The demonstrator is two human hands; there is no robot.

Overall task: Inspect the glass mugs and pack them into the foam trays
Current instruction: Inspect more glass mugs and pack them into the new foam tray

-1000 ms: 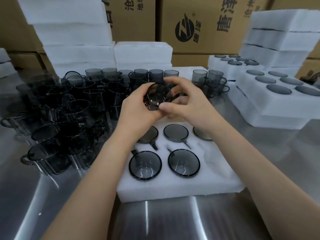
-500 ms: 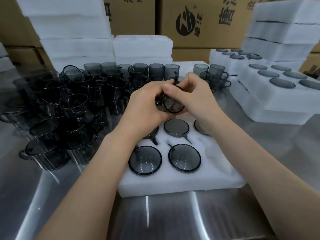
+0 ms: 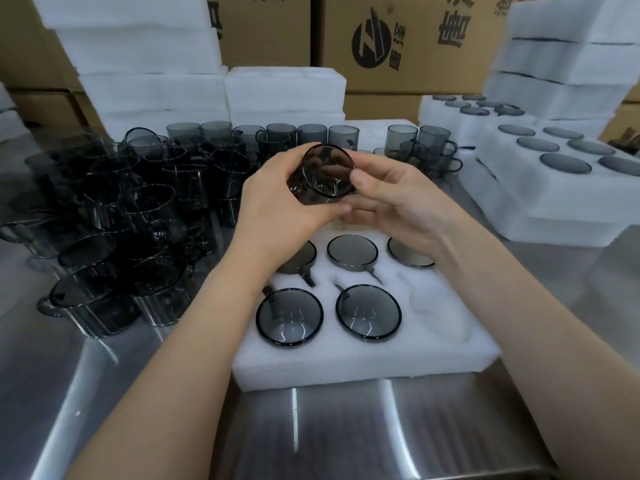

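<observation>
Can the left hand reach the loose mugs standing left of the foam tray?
Probably yes: the loose mugs stand right beside the left hand, nothing between. But its grip is on the held mug, together with the right hand, so it is busy.

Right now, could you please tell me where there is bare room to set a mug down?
Bare steel table lies in front of the foam tray and to its right, before the filled trays. The tray's near-right pocket looks empty. Left is crowded with loose mugs.

One held mug [image 3: 327,174], five mugs [image 3: 368,316] packed in one tray [image 3: 346,368].
</observation>
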